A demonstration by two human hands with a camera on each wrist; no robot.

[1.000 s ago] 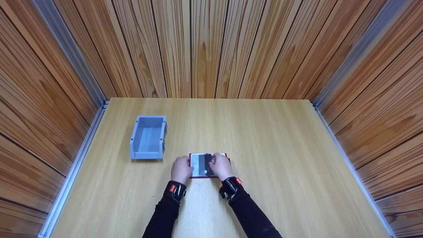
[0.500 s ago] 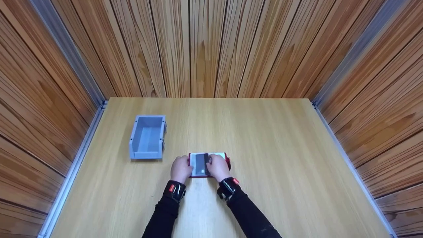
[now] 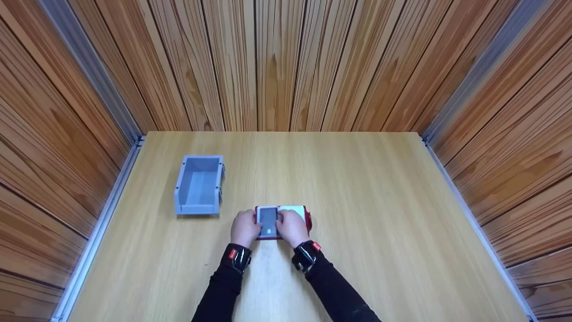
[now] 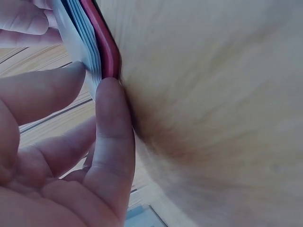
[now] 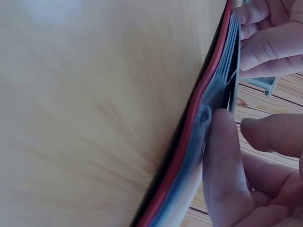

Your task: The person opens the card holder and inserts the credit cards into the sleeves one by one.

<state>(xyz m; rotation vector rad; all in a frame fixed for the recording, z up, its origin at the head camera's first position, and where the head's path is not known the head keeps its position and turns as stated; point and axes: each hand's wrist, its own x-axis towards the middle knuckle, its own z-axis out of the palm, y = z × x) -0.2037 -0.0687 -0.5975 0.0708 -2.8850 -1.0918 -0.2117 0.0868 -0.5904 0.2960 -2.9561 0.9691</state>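
Observation:
A red-covered card holder [image 3: 308, 218] with clear plastic leaves lies spread on the table in the head view. A dark card [image 3: 268, 220] shows grey through the sleeve on its left side. My left hand [image 3: 244, 228] grips the holder's left edge; in the left wrist view, the thumb lies on the leaves [image 4: 86, 40] and a finger against the red cover [image 4: 110, 54]. My right hand [image 3: 292, 227] is at the card's right edge, near the holder's middle. In the right wrist view its thumb and a finger flank that edge, and the sleeve's mouth gapes there.
A grey-blue plastic bin [image 3: 198, 188] stands on the table [image 3: 357, 201], behind and left of the hands. Wood-plank walls [image 3: 277, 67] close off the back and both sides, with metal rails along the side edges.
My right hand has moved left with the dark card, which has slid leftward into the sleeve. More of the holder's right page and red edge now shows. My left hand stays in place.

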